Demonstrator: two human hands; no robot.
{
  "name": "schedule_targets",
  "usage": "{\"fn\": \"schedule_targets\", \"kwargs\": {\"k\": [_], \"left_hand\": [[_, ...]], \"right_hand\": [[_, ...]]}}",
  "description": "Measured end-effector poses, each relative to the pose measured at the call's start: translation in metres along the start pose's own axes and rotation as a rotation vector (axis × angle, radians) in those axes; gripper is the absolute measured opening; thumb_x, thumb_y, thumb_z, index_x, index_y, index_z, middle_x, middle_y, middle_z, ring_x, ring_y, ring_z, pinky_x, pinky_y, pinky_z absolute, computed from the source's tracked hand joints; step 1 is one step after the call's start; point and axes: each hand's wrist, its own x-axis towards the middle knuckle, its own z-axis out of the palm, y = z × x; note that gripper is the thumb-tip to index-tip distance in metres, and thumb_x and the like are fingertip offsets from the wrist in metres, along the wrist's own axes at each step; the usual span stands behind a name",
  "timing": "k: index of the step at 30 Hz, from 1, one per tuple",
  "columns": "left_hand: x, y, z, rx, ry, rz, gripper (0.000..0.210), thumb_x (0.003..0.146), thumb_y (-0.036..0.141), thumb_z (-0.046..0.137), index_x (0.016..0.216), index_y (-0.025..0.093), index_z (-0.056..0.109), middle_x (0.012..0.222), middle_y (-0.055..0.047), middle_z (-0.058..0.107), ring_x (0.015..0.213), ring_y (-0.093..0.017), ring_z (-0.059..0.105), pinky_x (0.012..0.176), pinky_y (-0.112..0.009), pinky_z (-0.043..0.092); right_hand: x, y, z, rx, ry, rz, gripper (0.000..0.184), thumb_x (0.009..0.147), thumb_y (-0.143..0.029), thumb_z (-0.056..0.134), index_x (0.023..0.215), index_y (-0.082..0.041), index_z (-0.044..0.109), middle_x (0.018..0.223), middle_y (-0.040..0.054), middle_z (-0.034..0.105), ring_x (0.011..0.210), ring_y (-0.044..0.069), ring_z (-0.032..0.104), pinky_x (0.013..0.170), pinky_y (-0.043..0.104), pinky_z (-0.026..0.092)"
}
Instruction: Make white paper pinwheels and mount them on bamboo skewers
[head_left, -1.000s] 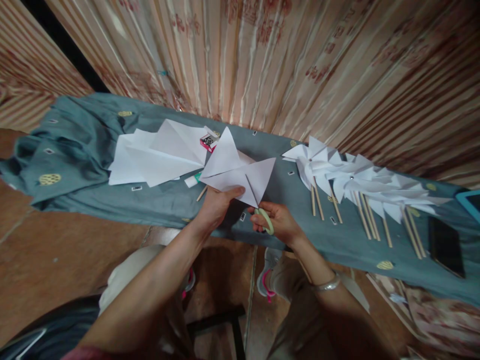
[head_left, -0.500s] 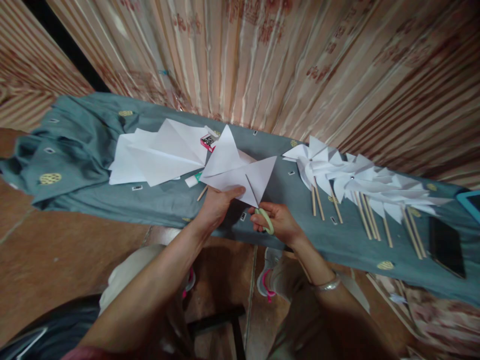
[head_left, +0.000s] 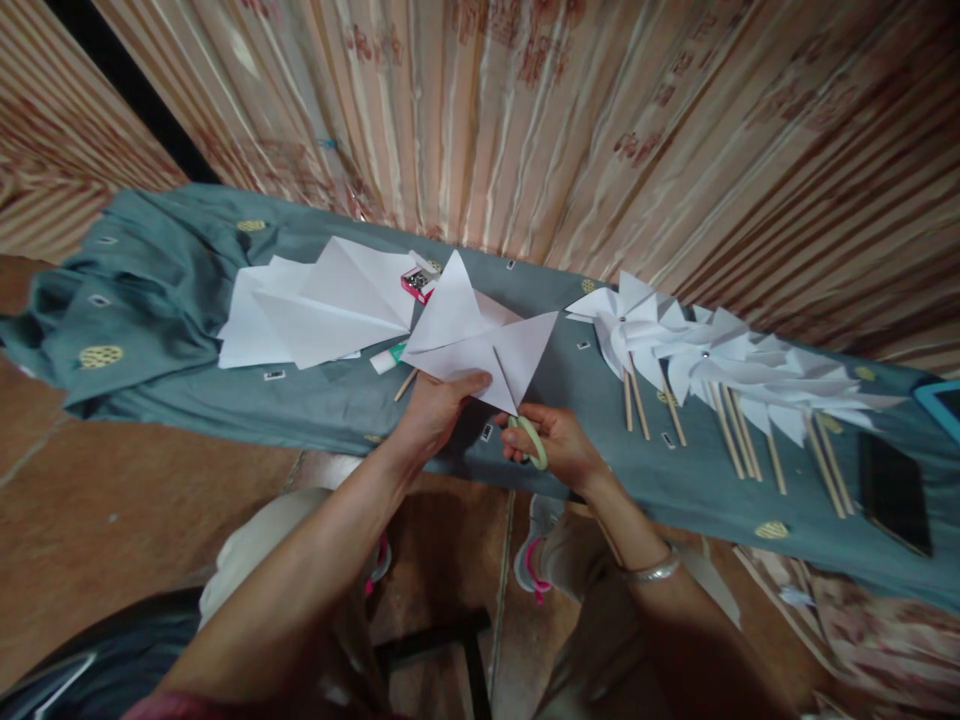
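Note:
A white sheet of paper (head_left: pixel 457 345), slit inward from its corners, is held above the table by my left hand (head_left: pixel 439 405). The thumb lies on top and the other fingers are hidden beneath the paper. My right hand (head_left: pixel 559 440) is closed around the pale green handles of a pair of scissors (head_left: pixel 534 445). Their dark blade lies along a slit at the paper's near right corner. Under the paper's left side, a wooden stick (head_left: pixel 406 385) and a white and green tube (head_left: pixel 388 358) show in part.
White paper sheets (head_left: pixel 300 310) lie to the left, beside a small red box (head_left: pixel 416 283) of metal bits. Several paper pinwheels (head_left: pixel 705 355) on wooden sticks overlap on the right. A black phone (head_left: pixel 894 490) and a blue-edged device (head_left: pixel 937 400) are at the far right of the green cloth (head_left: pixel 300 410).
The paper has shifted very slightly to the right. Both hands keep their hold, and the scissors stay at the same corner.

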Motion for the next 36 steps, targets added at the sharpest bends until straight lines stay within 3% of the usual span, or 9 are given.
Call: {"fn": "schedule_targets", "kwargs": {"k": [13,18,28,36], "left_hand": [[0.0004,-0.0016,-0.0003,0.020,0.019,0.004,0.029,0.048,0.015,0.080,0.072,0.015,0.063,0.070,0.001,0.066,0.064,-0.013,0.058,0.066,-0.028,0.049],[0.0006,-0.0019,-0.0011,0.000,-0.003,0.019,0.031,0.050,0.015,0.079,0.077,0.016,0.063,0.073,0.001,0.067,0.064,-0.013,0.058,0.064,-0.026,0.048],[0.0028,-0.0027,-0.0027,0.074,0.049,0.051,0.029,0.049,0.016,0.078,0.074,0.016,0.063,0.071,0.002,0.065,0.063,-0.013,0.056,0.064,-0.027,0.046],[0.0028,-0.0050,-0.0031,0.139,0.052,0.073,0.026,0.050,0.016,0.076,0.073,0.018,0.064,0.071,0.002,0.065,0.063,-0.014,0.056,0.064,-0.027,0.046]], "right_hand": [[0.0008,0.0040,-0.0030,-0.035,-0.034,-0.033,0.045,0.048,-0.046,0.086,0.072,-0.017,0.062,0.055,-0.0025,0.063,0.049,0.008,0.053,0.048,0.021,0.040],[0.0007,0.0027,-0.0028,-0.059,-0.050,-0.064,0.049,0.050,-0.049,0.085,0.078,-0.018,0.060,0.056,-0.0034,0.063,0.050,0.009,0.054,0.049,0.021,0.041],[-0.0055,0.0022,-0.0054,-0.122,-0.131,-0.139,0.051,0.067,-0.065,0.069,0.080,-0.018,0.056,0.063,0.0008,0.066,0.052,0.010,0.055,0.049,0.021,0.040],[-0.0020,-0.0001,-0.0020,-0.082,-0.065,-0.085,0.050,0.053,-0.053,0.082,0.079,-0.018,0.059,0.055,-0.0023,0.064,0.049,0.010,0.053,0.049,0.022,0.041]]}}
